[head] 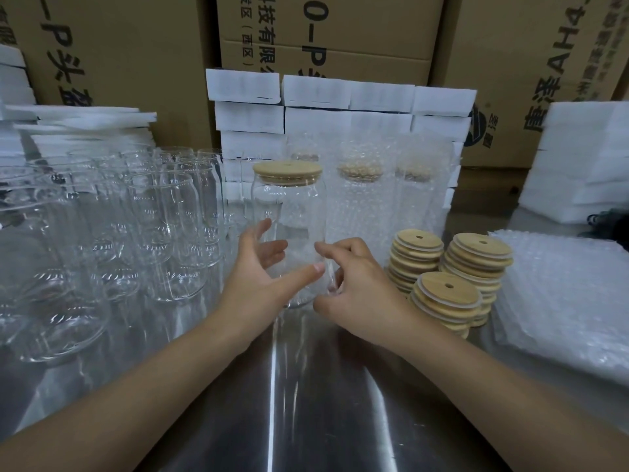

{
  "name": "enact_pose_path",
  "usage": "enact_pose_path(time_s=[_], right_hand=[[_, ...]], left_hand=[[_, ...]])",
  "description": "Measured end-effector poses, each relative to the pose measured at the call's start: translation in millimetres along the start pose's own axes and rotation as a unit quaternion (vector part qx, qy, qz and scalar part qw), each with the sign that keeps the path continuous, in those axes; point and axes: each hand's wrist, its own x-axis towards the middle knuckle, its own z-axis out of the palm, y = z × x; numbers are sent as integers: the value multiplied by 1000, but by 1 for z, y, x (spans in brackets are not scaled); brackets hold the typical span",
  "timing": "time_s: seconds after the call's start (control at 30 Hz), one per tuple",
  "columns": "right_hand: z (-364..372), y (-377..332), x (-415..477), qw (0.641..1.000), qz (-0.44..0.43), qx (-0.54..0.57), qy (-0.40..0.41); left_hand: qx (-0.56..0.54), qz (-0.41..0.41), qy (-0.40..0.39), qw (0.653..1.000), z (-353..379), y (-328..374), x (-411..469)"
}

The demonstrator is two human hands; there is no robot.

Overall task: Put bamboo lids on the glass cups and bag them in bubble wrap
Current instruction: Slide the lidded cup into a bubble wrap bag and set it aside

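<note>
**Lidded cup between both hands, bagging comes next**

The left hand (262,267) has its fingers spread and fairly straight. Its thumb reaches across the near face of the tall clear glass cup (289,212), and the other fingers show through the glass on its far-left side. It cups the wall rather than clamping it. The right hand (357,287) has its fingers curled against the cup's lower right wall, and I cannot tell whether they pinch the glass or only meet it. The cup stands upright near the middle of the shiny steel table (306,403), with a round pale bamboo lid (287,171) seated flat on its mouth.

Lidding looks done for this cup, so the step in hand is likely the turn to bagging. The next move calls for a bag from the flat pile of clear bubble-wrap bags (561,301) at the right. One hand must let go to fetch it while the other steadies the glass.

Room is tight sideways. Just left stand the crowded bare glass cups (163,216), and just right are three stacks of bamboo lids with straw holes (449,296). Close behind are bagged lidded cups (360,199) against white foam blocks (313,93). The open paths are the near strip of table toward the person, and upward.
</note>
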Motion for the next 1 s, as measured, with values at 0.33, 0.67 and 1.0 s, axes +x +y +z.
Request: enact_pose_path(time_s=[0.33, 0.67, 1.0], right_hand=[[-4, 0, 4, 991, 63, 112, -43], [1, -1, 5, 968, 39, 242, 49], [-3, 1, 7, 961, 12, 219, 168]], left_hand=[[82, 33, -39, 995, -4, -8, 5], [134, 49, -110, 984, -6, 7, -1], [41, -86, -71, 993, -2, 1, 4]])
